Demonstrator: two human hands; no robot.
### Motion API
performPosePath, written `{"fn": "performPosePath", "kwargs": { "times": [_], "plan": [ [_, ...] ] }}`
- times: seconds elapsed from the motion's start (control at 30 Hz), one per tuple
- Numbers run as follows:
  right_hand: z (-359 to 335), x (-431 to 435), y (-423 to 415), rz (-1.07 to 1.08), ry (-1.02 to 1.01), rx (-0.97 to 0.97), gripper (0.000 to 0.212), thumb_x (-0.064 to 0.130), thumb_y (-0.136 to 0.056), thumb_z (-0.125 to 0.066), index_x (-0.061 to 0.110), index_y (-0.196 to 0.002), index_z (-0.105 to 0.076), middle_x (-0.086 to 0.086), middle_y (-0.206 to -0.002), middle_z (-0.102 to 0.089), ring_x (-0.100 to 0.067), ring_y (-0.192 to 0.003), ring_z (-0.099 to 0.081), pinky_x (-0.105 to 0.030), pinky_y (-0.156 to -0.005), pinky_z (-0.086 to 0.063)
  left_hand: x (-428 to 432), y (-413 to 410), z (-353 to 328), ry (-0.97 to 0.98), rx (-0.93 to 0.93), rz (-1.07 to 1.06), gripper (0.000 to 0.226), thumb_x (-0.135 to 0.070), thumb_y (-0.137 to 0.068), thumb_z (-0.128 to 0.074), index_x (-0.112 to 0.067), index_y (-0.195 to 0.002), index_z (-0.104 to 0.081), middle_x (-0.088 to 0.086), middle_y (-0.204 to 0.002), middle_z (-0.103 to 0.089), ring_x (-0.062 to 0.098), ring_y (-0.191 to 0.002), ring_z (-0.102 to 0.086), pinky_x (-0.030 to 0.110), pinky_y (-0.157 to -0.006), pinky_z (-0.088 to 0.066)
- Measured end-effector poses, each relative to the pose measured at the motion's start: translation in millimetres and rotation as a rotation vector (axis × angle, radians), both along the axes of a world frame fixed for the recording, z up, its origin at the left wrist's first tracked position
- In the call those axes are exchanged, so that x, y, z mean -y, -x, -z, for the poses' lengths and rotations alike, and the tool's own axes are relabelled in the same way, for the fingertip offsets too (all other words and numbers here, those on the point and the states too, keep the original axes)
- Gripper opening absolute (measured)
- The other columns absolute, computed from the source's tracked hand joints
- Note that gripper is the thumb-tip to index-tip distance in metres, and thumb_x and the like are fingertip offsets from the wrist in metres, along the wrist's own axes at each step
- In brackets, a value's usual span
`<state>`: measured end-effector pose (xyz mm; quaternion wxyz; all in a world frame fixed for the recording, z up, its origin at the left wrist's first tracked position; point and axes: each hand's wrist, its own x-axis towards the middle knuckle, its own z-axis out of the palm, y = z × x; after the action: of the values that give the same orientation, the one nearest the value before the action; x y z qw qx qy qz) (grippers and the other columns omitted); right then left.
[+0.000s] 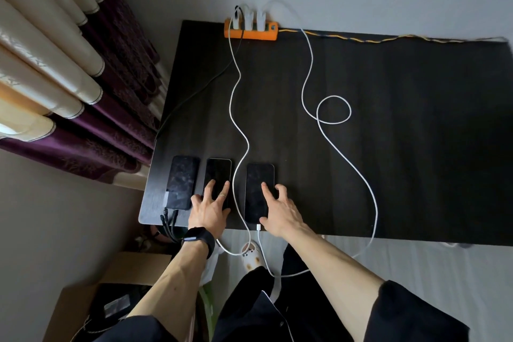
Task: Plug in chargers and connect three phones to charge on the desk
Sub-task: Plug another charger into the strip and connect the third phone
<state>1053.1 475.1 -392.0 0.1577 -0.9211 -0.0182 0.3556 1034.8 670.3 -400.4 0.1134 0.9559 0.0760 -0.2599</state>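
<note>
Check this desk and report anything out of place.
Nothing spilled or damaged. The looped white cable lies slack mid-desk; it and the other white cable sag off the front edge of the desk, where a leg could snag them. The right phone sits apart from the left phone and middle phone, a cable between.

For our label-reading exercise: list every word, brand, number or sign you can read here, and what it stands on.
No text is legible.
Label inside the cardboard box: too blurred.
Wristband display: lit, unreadable.
Left phone, middle phone, right phone: dark screens, no text.
Power strip: no visible marking.
</note>
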Motion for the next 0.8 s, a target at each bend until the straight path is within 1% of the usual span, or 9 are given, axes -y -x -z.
{"fn": "performPosePath", "kwargs": {
  "times": [0.13, 0.27, 0.4, 0.47, 0.53, 0.6, 0.67, 0.73, 0.8],
  "plan": [
    [2, 12, -3, -0.002, -0.043, -0.025, 0.090, 0.034, -0.092, -0.065, 0.039, -0.158, -0.004, -0.003, -0.165, 0.000, -0.036, -0.128, -0.049, -0.041, -0.102, -0.050, 2, -4, 1, 0.002, -0.026, -0.010, 0.071, -0.036, -0.100, -0.053, -0.044, -0.157, -0.010, -0.003, -0.166, -0.004, 0.039, -0.132, -0.030, 0.043, -0.107, -0.044],
    [-3, 40, -1, 0.137, -0.185, -0.022, 0.082, 0.040, -0.091, -0.062, 0.038, -0.157, -0.013, -0.001, -0.164, -0.015, -0.031, -0.135, -0.047, -0.040, -0.109, -0.044, 6, -3, -8, 0.063, -0.041, -0.067, 0.074, -0.024, -0.096, -0.054, -0.040, -0.158, -0.016, 0.000, -0.168, -0.006, 0.043, -0.140, -0.027, 0.044, -0.115, -0.034],
    [-12, 92, 12, 0.321, -0.259, 0.110, 0.074, 0.043, -0.090, -0.062, 0.034, -0.155, -0.026, 0.001, -0.154, -0.036, -0.021, -0.125, -0.057, -0.040, -0.104, -0.049, 28, 2, -21, 0.090, 0.182, -0.147, 0.069, -0.013, -0.093, -0.051, -0.026, -0.157, -0.028, 0.013, -0.164, -0.021, 0.040, -0.147, -0.021, 0.046, -0.121, -0.023],
    [-13, 127, 20, 0.430, -0.218, 0.199, 0.070, 0.042, -0.090, -0.064, 0.029, -0.151, -0.035, -0.001, -0.148, -0.044, -0.019, -0.119, -0.060, -0.038, -0.101, -0.050, 54, 7, -25, 0.108, 0.283, -0.079, 0.068, -0.013, -0.092, -0.056, -0.018, -0.155, -0.032, 0.018, -0.161, -0.028, 0.041, -0.147, -0.023, 0.047, -0.122, -0.021],
    [-13, 165, 26, 0.542, -0.120, 0.304, 0.066, 0.040, -0.089, -0.066, 0.021, -0.147, -0.042, -0.007, -0.144, -0.048, -0.026, -0.121, -0.059, -0.041, -0.101, -0.050, 88, 11, -25, 0.157, 0.344, 0.014, 0.069, -0.014, -0.088, -0.061, -0.013, -0.153, -0.037, 0.020, -0.159, -0.032, 0.043, -0.145, -0.027, 0.049, -0.121, -0.023],
    [-12, 200, 30, 0.658, 0.041, 0.366, 0.065, 0.041, -0.089, -0.067, 0.017, -0.145, -0.043, -0.013, -0.144, -0.047, -0.033, -0.126, -0.052, -0.045, -0.098, -0.050, 122, 17, -22, 0.190, 0.301, 0.099, 0.069, -0.020, -0.090, -0.058, -0.016, -0.155, -0.034, 0.016, -0.162, -0.027, 0.040, -0.149, -0.021, 0.049, -0.122, -0.021],
    [-10, 231, 36, 0.748, 0.159, 0.295, 0.070, 0.043, -0.090, -0.066, 0.017, -0.148, -0.037, -0.016, -0.149, -0.039, -0.037, -0.130, -0.045, -0.048, -0.093, -0.050, 154, 25, -14, 0.185, 0.190, 0.178, 0.070, -0.028, -0.094, -0.052, -0.023, -0.158, -0.024, 0.010, -0.166, -0.015, 0.035, -0.153, -0.010, 0.049, -0.122, -0.017],
    [-4, 260, 45, 0.763, 0.121, 0.177, 0.071, 0.041, -0.094, -0.063, 0.019, -0.153, -0.030, -0.016, -0.152, -0.033, -0.039, -0.129, -0.047, -0.049, -0.095, -0.049, 190, 34, -6, 0.157, 0.085, 0.243, 0.073, -0.036, -0.096, -0.048, -0.029, -0.160, -0.013, 0.004, -0.169, -0.002, 0.031, -0.154, 0.000, 0.049, -0.124, -0.012],
    [2, 255, 53, 0.691, 0.001, 0.125, 0.064, 0.034, -0.097, -0.061, 0.021, -0.153, -0.033, -0.014, -0.146, -0.038, -0.035, -0.119, -0.058, -0.043, -0.094, -0.050, 199, 39, 2, 0.151, -0.025, 0.245, 0.075, -0.041, -0.098, -0.046, -0.033, -0.160, -0.005, -0.001, -0.168, 0.010, 0.030, -0.154, 0.008, 0.050, -0.124, -0.008]
  ]
}}
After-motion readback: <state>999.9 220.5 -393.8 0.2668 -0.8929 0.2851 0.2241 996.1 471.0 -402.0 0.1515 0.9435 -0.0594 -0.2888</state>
